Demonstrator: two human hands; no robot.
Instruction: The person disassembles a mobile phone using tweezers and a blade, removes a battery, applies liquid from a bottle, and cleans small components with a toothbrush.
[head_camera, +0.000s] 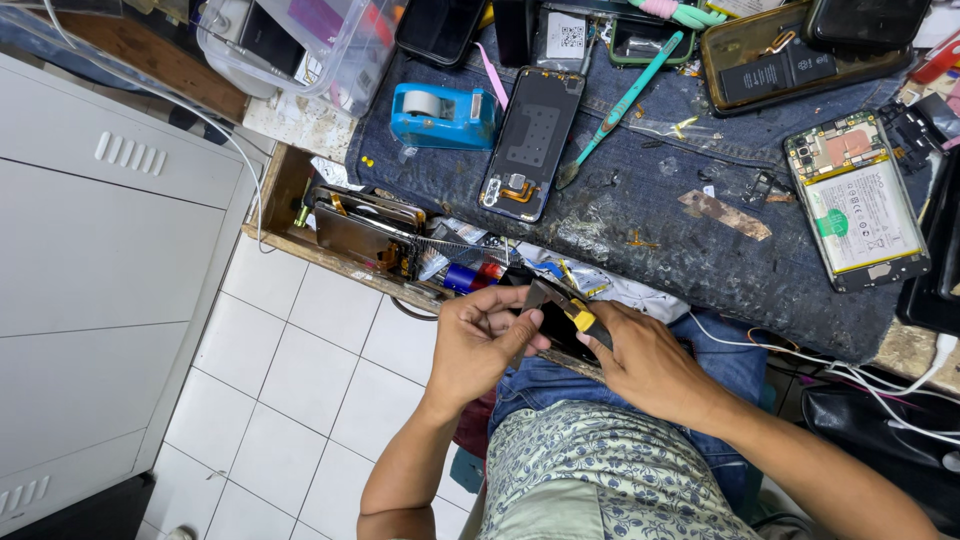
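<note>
Over the lap, just off the front edge of the denim-covered workbench (640, 230), the left hand (480, 345) gripped a small dark flat phone part (548, 318) while the right hand (645, 365) pressed a yellow-handled blade tool (578, 312) against it, prying seemingly unfinished.

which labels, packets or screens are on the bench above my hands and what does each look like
Opened phone, right: white battery label with a green patch.
Dark phone screen, top centre: black glossy rectangle, unlit.
White code sticker, top centre: small square with a black pattern.
Clear plastic box, top left: white and purple packets inside.
Black battery, top right: flat, with white print, in a tinted case.
</note>
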